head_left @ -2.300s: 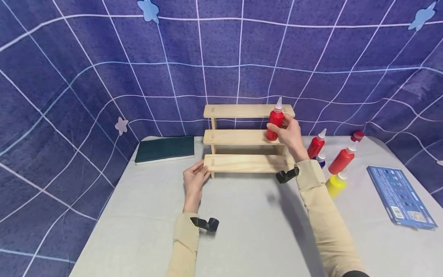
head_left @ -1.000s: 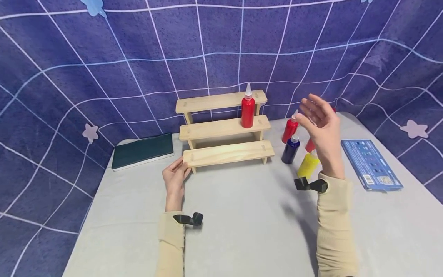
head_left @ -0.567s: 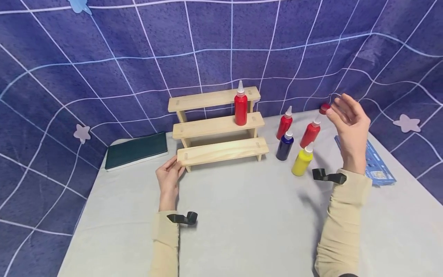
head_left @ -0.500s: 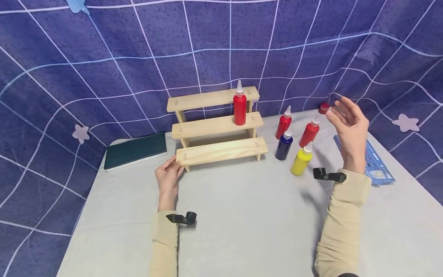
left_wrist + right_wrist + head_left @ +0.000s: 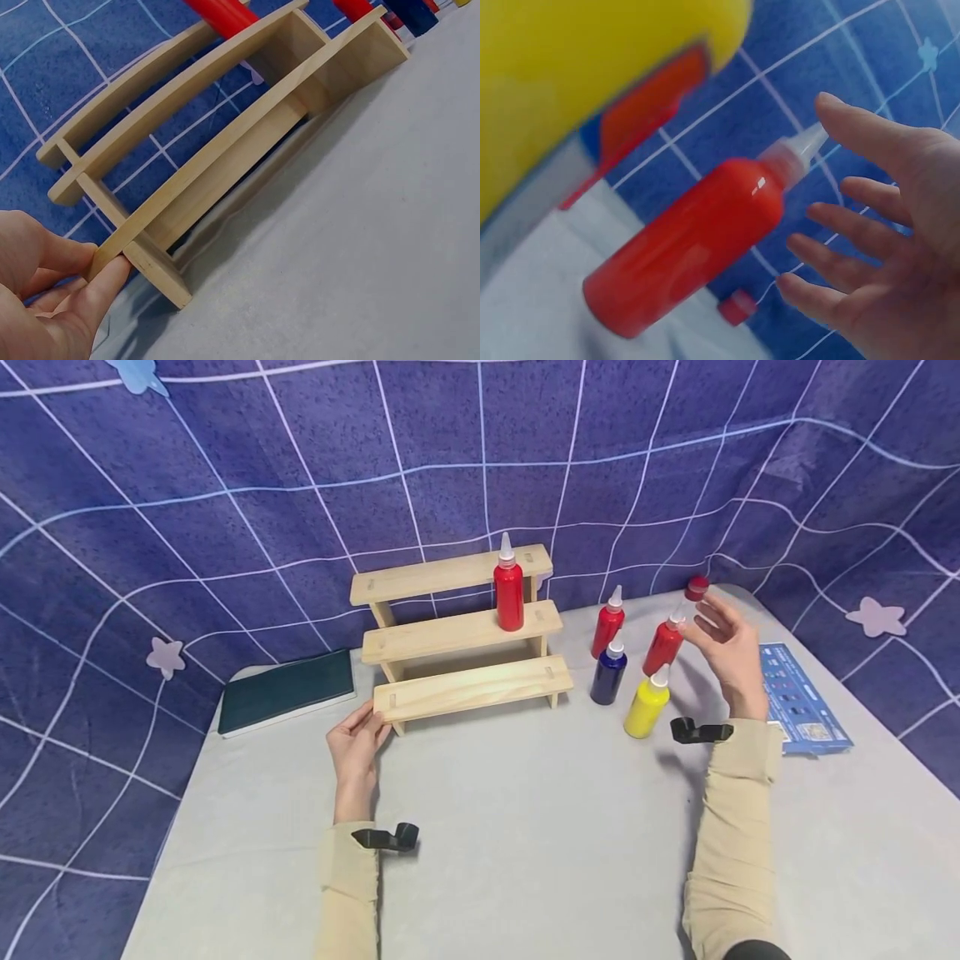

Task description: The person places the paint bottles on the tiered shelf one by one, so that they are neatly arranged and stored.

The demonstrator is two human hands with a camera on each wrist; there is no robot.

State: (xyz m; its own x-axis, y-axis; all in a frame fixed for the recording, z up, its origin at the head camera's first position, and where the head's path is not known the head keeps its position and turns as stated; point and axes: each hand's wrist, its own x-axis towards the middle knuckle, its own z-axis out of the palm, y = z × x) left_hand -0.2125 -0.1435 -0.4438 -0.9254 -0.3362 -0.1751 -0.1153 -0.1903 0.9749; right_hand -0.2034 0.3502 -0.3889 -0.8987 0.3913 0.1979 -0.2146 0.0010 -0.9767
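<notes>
My left hand [image 5: 352,756] pinches the left end of the lowest step of a three-tier wooden shelf [image 5: 465,690]; the thumb and fingers on that end show in the left wrist view. On the middle step, towards the right, stands a red squeeze bottle [image 5: 509,597] with a clear pointed nozzle. My right hand [image 5: 731,652] hovers with parted fingers beside another red squeeze bottle [image 5: 663,649]. In the right wrist view that bottle [image 5: 694,244] stands apart from most of the fingers; the thumb tip overlaps its nozzle, and contact is unclear.
Left of the reached-for bottle stand a third red bottle [image 5: 607,631], a dark blue bottle [image 5: 608,678] and a yellow bottle [image 5: 647,710]. A small red-topped item [image 5: 697,587] is behind. A blue box [image 5: 802,702] lies right, a dark green book [image 5: 288,692] left. A patterned curtain [image 5: 450,443] hangs behind.
My right hand set a red bottle on the middle step, let go and moved right, then came in towards another red bottle. My left hand stayed on the shelf, which has turned slightly in view.
</notes>
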